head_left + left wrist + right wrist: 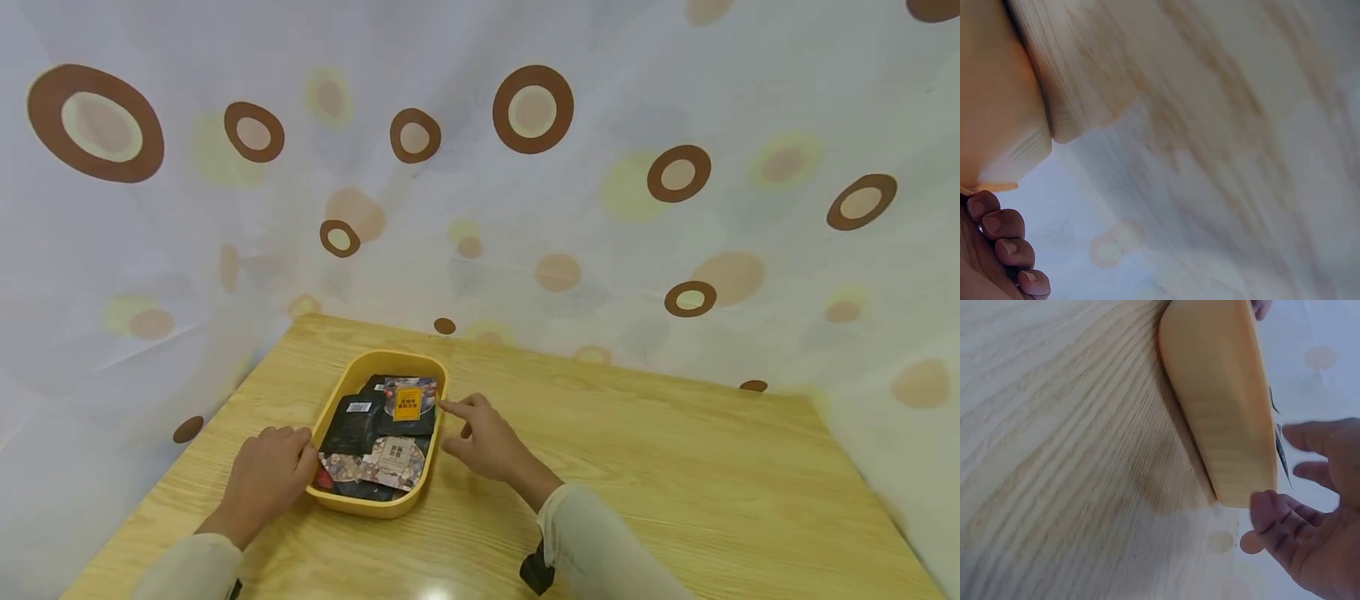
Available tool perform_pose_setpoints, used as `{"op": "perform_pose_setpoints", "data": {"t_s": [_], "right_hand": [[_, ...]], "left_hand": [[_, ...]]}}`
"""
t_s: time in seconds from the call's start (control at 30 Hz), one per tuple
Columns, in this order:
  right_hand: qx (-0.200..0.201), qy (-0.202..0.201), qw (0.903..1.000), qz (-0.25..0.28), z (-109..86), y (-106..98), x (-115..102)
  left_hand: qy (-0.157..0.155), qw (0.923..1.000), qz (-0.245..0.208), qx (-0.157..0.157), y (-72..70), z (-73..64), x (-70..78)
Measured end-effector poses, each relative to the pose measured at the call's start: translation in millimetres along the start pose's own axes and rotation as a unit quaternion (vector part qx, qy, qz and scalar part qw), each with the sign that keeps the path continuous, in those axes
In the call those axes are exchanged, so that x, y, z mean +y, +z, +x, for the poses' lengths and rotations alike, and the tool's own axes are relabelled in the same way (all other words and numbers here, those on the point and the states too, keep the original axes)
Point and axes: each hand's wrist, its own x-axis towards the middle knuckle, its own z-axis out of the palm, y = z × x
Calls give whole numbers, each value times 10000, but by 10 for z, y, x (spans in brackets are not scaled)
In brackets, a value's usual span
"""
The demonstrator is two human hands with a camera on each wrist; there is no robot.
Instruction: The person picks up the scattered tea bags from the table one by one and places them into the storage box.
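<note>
A yellow plastic bin (pixel 420 505) holds several flat packets. One black packet (pixel 351 427) bears a white barcode label. Beside it, a packet with an orange label (pixel 408 404) lies near the right wall. Closer to me is a packet with a beige label (pixel 395 457) and a pattern of mixed pieces. My left hand (pixel 272 471) grips the bin's left rim, fingers curled outside it in the left wrist view. At the right rim, my right hand (pixel 483 437) has its index finger extended towards the packets and its thumb apart. Nothing is visible between its fingers.
The bin stands on a light wood-grain table (pixel 637 467). Behind and to the sides hangs a white sheet (pixel 465 200) with brown rings and pale spots. Near the right sleeve (pixel 600 542), a black strap piece (pixel 537 570) shows at the wrist.
</note>
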Motion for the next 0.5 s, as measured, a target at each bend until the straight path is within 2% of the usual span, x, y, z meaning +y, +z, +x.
{"op": "perform_pose_setpoints", "data": {"t_s": [0.13,0.3,0.4,0.5], "right_hand": [[-460,-68,9979,-443,33,90,2],[-732,196,9944,-733,80,204,-23],[-598,206,9952,-743,-4,134,-15],[-221,91,9971,-727,-188,-98,26]], "left_hand": [[107,9999,-26,25,21,-17,-16],[149,9998,-95,104,92,-62,-8],[138,9997,-146,136,123,-75,3],[154,9996,-163,150,103,-61,18]]}}
